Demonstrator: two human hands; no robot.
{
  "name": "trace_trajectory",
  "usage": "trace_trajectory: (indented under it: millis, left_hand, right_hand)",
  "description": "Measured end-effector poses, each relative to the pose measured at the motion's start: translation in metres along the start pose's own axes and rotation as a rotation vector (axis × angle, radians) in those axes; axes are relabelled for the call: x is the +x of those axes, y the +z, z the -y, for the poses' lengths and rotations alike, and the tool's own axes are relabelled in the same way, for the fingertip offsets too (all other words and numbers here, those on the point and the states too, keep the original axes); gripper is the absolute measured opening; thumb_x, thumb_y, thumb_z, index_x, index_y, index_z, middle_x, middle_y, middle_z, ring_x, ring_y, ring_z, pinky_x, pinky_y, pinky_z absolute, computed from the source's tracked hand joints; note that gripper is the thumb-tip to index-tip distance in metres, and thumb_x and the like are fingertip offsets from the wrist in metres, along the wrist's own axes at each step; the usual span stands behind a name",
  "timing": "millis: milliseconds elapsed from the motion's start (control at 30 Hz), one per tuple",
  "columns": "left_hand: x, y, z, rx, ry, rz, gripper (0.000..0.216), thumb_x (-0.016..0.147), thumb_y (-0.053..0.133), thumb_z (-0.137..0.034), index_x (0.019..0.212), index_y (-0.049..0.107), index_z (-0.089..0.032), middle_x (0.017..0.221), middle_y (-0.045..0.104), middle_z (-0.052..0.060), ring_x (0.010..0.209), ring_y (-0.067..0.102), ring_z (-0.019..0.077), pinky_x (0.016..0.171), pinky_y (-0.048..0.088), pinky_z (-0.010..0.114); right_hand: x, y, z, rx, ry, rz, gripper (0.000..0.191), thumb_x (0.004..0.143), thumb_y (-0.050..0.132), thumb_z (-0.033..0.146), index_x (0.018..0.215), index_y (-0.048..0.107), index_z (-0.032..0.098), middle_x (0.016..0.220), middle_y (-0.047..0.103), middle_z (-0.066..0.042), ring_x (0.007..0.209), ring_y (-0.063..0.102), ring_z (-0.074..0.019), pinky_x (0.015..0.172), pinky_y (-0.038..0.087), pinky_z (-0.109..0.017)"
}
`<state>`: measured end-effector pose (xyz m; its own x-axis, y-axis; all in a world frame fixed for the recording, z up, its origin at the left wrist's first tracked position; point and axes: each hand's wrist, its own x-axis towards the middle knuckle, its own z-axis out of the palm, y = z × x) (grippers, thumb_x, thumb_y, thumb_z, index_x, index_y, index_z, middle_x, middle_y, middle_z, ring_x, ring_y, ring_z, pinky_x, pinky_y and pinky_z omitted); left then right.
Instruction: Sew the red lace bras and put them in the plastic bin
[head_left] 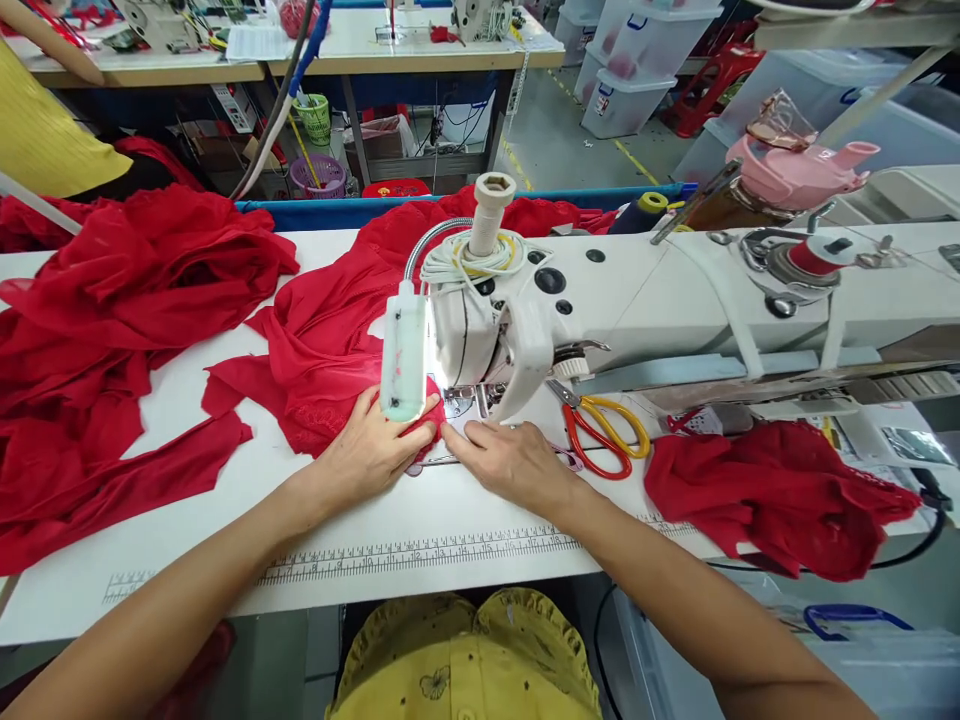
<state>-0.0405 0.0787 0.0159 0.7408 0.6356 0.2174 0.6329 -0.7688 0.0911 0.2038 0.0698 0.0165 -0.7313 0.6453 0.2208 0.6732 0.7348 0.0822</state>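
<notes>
Red fabric [315,340] with a lacy part lies bunched to the left of the white sewing machine [525,330], its edge at the presser foot [480,400]. My left hand [379,440] rests on this fabric with fingers spread, partly behind a pale lamp [403,355]. Just right of it, my right hand [517,462] is at the front of the presser foot, fingers closed together and one fingertip by the fabric's edge. Whatever lies under those fingers is hidden. Beside the right hand are scissors [607,430] with a red and a yellow handle.
A large heap of red cloth [135,290] covers the table's left side. Another red piece [780,490] lies at the right edge. A printed ruler [420,553] runs along the front. Behind stand a pink-topped jug [802,175], plastic boxes [630,75] and another person's yellow sleeve [52,130].
</notes>
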Motion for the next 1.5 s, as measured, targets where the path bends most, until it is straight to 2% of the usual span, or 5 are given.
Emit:
trace_trajectory:
  millis: [300, 800, 1067, 1267, 1500]
  left_hand:
    - [0.018, -0.001, 0.012, -0.111, -0.052, 0.04, 0.024, 0.102, 0.043, -0.026, 0.11, 0.065, -0.019, 0.109, 0.067, 0.013, 0.099, 0.056, 0.0279, 0.091, 0.045, 0.047]
    - [0.015, 0.015, 0.026, -0.208, -0.034, -0.027, 0.025, 0.101, 0.045, -0.028, 0.113, 0.067, -0.023, 0.099, 0.069, 0.007, 0.09, 0.063, 0.0236, 0.088, 0.05, 0.039]
    - [0.012, 0.011, 0.012, -0.189, -0.026, -0.087, 0.035, 0.097, 0.047, -0.01, 0.126, 0.064, -0.02, 0.115, 0.072, 0.012, 0.106, 0.068, 0.0246, 0.098, 0.051, 0.043]
    - [0.017, 0.01, 0.013, -0.163, -0.029, -0.058, 0.035, 0.095, 0.048, -0.009, 0.123, 0.065, -0.019, 0.114, 0.072, 0.012, 0.105, 0.068, 0.0267, 0.092, 0.053, 0.044]
    - [0.018, 0.002, 0.007, -0.142, -0.026, -0.028, 0.033, 0.094, 0.05, -0.011, 0.124, 0.064, -0.016, 0.117, 0.071, 0.013, 0.11, 0.066, 0.0276, 0.092, 0.053, 0.043]
  right_hand:
    - [0.002, 0.004, -0.005, -0.093, 0.139, 0.1, 0.06, 0.088, 0.053, 0.006, 0.143, 0.054, 0.03, 0.067, 0.063, -0.004, 0.062, 0.055, -0.0171, 0.05, 0.029, -0.029]
    - [0.004, 0.003, -0.005, -0.034, 0.151, 0.128, 0.055, 0.089, 0.052, 0.001, 0.138, 0.056, 0.026, 0.082, 0.068, -0.008, 0.078, 0.061, -0.0213, 0.053, 0.036, -0.029]
    - [0.001, 0.006, -0.007, 0.015, 0.155, 0.041, 0.053, 0.088, 0.051, 0.0, 0.133, 0.063, 0.026, 0.078, 0.067, -0.006, 0.072, 0.057, -0.0184, 0.052, 0.032, -0.03]
    - [-0.004, 0.004, -0.013, 0.083, 0.186, -0.195, 0.024, 0.098, 0.052, 0.019, 0.093, 0.075, 0.019, 0.072, 0.065, -0.005, 0.065, 0.053, -0.0151, 0.056, 0.033, -0.032]
    - [0.001, 0.006, -0.006, 0.067, 0.137, -0.088, 0.038, 0.096, 0.053, 0.017, 0.131, 0.066, 0.025, 0.072, 0.065, -0.002, 0.063, 0.052, -0.016, 0.056, 0.032, -0.033]
